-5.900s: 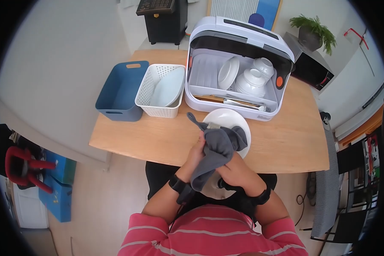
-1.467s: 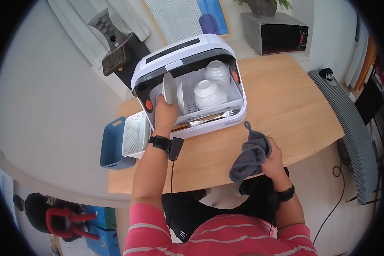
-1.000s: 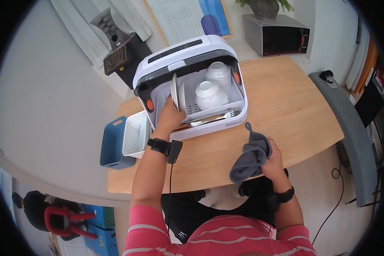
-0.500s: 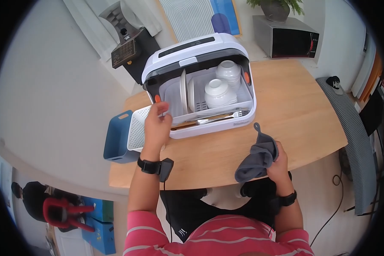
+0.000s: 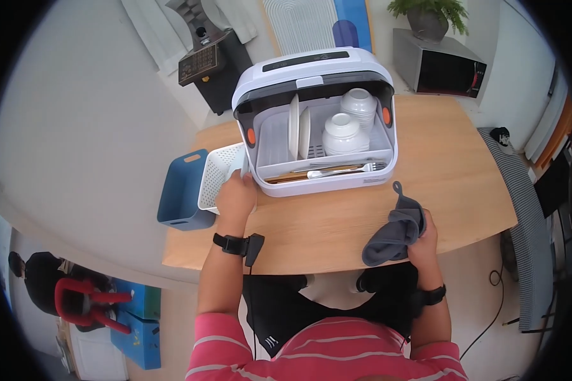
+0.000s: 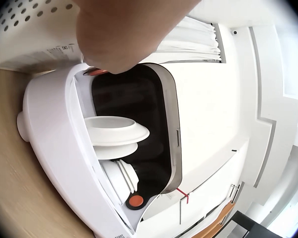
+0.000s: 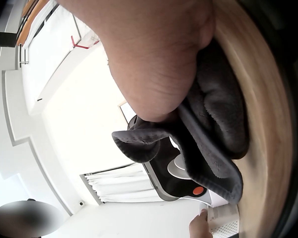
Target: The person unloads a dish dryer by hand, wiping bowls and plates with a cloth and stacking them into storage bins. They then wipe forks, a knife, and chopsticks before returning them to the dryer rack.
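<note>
My left hand (image 5: 236,195) reaches over the front rim of the white perforated basket (image 5: 215,174), pinching the edge of a pale plate (image 5: 238,160) inside it. The far fingertips are hidden in the head view. Over the table's front right, my right hand (image 5: 424,240) grips a bunched grey cloth (image 5: 395,233) with a hanging loop. To the right of the basket stands the open white dish case (image 5: 327,186). In it, two white plates (image 5: 293,130) stand on edge beside stacks of upturned white bowls (image 5: 345,136). Chopsticks and a fork (image 5: 368,167) lie in its front compartment.
A blue bin (image 5: 184,190) stands at the left of the white basket on the wooden table (image 5: 311,232). Behind the table are a black stand (image 5: 219,76) and a microwave (image 5: 445,70) with a potted plant on it. Another person (image 5: 38,279) is at far left.
My left hand set a plate upright in the case, let go, moved left, and is now at the basket's plate. The right hand keeps holding the cloth. The head view has shifted.
</note>
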### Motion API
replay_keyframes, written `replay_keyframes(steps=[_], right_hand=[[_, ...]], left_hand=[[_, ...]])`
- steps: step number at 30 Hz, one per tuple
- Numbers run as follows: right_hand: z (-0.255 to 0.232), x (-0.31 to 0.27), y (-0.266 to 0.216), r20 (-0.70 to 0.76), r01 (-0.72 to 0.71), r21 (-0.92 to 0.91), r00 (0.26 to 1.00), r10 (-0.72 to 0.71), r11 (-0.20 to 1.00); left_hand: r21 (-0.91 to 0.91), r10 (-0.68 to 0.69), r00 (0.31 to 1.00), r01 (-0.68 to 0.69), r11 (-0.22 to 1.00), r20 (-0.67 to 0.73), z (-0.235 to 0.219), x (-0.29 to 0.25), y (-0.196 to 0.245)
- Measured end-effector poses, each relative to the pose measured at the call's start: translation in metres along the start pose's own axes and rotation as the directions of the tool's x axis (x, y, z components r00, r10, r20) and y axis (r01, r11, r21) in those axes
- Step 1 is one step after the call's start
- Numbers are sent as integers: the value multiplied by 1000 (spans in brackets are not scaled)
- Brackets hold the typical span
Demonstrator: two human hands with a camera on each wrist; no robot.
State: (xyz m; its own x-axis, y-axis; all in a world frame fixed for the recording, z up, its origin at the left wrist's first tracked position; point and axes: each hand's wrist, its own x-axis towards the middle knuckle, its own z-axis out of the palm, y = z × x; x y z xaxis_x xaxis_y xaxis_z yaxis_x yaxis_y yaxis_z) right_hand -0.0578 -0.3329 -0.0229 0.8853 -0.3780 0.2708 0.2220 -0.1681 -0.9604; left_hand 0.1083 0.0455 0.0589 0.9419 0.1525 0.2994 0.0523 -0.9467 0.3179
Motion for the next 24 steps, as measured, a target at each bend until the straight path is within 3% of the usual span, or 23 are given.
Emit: replay_keyframes(steps=[2, 4, 6, 8, 12, 14, 15, 16, 18, 20, 21, 22, 23, 24], right_hand=[[0, 0, 0, 6, -24, -9, 1000, 24, 1000], [1, 1, 2, -6, 5, -26, 1000, -5, 1000], [0, 2, 2, 5, -25, -27, 1000, 25, 999], [1, 2, 1, -8, -37, -11, 999, 37, 999], [1, 2, 0, -5, -33, -32, 999, 33, 999], [3, 3, 2, -25, -34, -60, 999, 33, 998], [4, 5, 6, -19, -35, -66, 999, 34, 997], [6, 9, 12, -44, -71, -77, 997, 67, 995], [15, 14, 7, -54, -105, -87, 993, 100, 991], [30, 15, -8, 16, -220, 218, 975, 222, 951], [36, 16, -5, 29, -224, 215, 974, 223, 951], [42, 17, 2, 161, -348, 439, 937, 309, 828], [47, 17, 5, 305, -466, 613, 884, 354, 637], [55, 16, 2, 311, -472, 607, 881, 355, 639]], left_hand=[[-40, 24, 999, -25, 999, -32, 4, 5, -9], [-112, -45, 980, 23, 993, -196, 6, 7, -14], [-184, -89, 983, 59, 981, -158, -9, 6, -11], [-363, -92, 959, -11, 932, -267, -13, 2, -18], [-461, -46, 934, -132, 878, -355, -38, -35, -6], [-453, 128, 858, -382, 806, -497, -44, -55, -9], [-371, 203, 848, -413, 832, -490, -48, -68, -9], [-373, 195, 851, -405, 835, -488, -53, -78, -3], [-161, 554, 668, -698, 698, -497, -58, -97, 12], [-232, 697, 605, -794, 562, -385, -41, -113, 13], [-232, 748, 570, -822, 521, -340, -32, -122, 17], [-234, 795, 530, -847, 478, -296, -24, -130, 21], [-233, 789, 538, -842, 486, -297, -14, -137, 23], [-251, 837, 481, -871, 422, -261, -4, -143, 24]])
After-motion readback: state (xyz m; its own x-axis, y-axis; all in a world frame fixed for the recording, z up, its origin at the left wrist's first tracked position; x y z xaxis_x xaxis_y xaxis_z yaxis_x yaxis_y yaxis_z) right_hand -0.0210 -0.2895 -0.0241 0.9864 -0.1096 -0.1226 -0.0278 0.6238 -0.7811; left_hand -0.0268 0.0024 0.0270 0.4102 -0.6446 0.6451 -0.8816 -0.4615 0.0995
